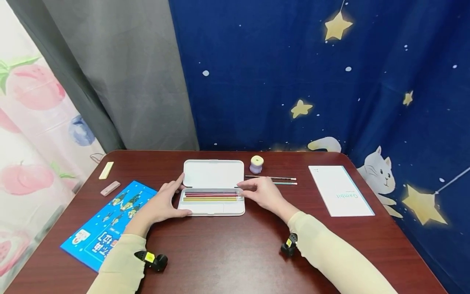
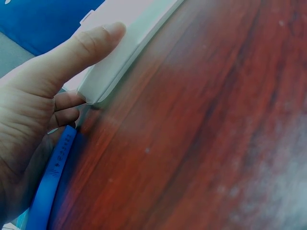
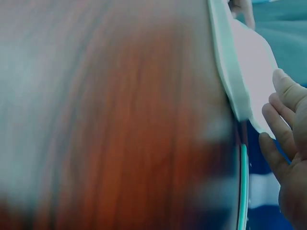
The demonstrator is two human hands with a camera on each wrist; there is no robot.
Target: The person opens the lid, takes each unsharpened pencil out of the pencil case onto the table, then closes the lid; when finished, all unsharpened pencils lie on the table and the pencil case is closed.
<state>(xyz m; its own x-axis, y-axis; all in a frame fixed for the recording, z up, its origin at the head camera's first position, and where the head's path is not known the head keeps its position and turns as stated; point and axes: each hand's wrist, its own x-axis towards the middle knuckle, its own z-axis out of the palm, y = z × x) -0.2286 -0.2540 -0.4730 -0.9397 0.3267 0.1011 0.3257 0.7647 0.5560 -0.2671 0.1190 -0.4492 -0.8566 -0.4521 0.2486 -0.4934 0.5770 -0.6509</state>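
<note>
Pencil case and its surroundings, as I view them from a distance: the white pencil case (image 1: 203,209) lies open on the table (image 1: 220,253), near its far edge, with the lid (image 1: 213,173) folded back. The left hand (image 1: 165,204) holds its left end between thumb and fingers; the right hand (image 1: 266,194), thumb and fingers parted, hovers at the right end, and I cannot tell whether it touches the pencils (image 1: 211,199) inside. I judge that a knock from the right hand could skew these pencils, leaving ends proud to block the lid, or roll the loose pencils (image 1: 284,178) behind it. Counted: one case, several pencils inside (too close-set to number), two loose pencils, one spool-shaped object (image 1: 256,165), two erasers (image 1: 110,188), one blue book (image 1: 110,226), one white notebook (image 1: 339,190).
</note>
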